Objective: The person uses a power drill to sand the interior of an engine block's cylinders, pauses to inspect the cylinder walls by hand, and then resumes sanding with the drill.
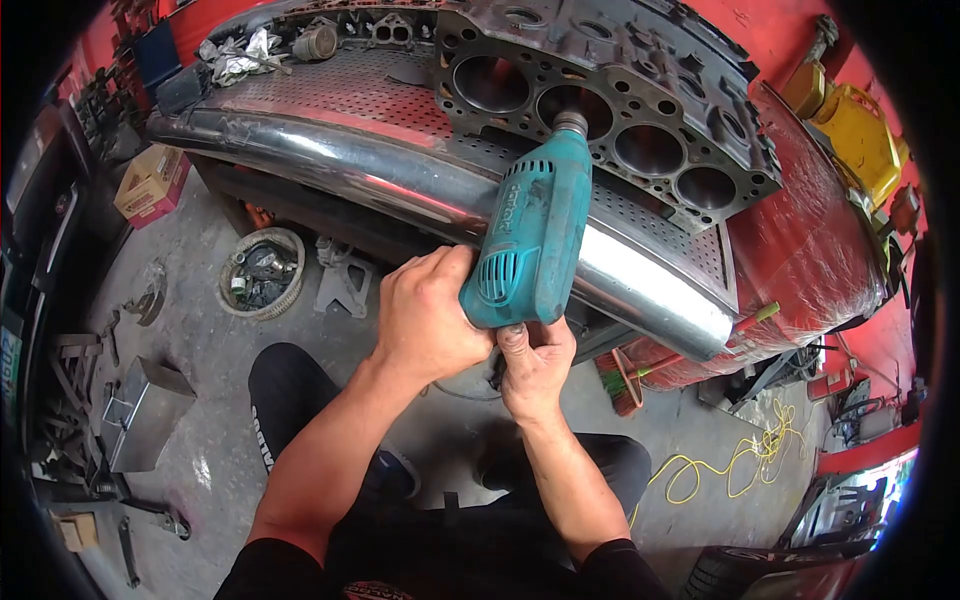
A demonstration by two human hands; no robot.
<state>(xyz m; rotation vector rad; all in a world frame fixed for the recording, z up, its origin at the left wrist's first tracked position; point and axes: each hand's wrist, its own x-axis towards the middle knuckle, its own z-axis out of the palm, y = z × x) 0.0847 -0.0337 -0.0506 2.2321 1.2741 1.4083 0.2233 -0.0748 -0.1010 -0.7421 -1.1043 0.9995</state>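
Observation:
A teal power drill [535,225] points away from me, its metal chuck [570,122] in front of the second cylinder bore from the left. Whatever the chuck carries is hidden against the dark bore. The bores belong to a grey engine block [625,115] lying on a perforated metal bench top. My left hand [432,310] is closed around the drill's rear left side, fingers mostly hidden. At the back underside, my right hand [537,365] grips the drill with its thumb up against the housing.
A shiny rounded metal edge [330,165] runs along the bench front. Below stand a basket of parts [262,272] and a jack stand [343,280]. A yellow cord [690,465] lies on the floor at right, near a broom [622,385]. A yellow jug [860,140] stands behind.

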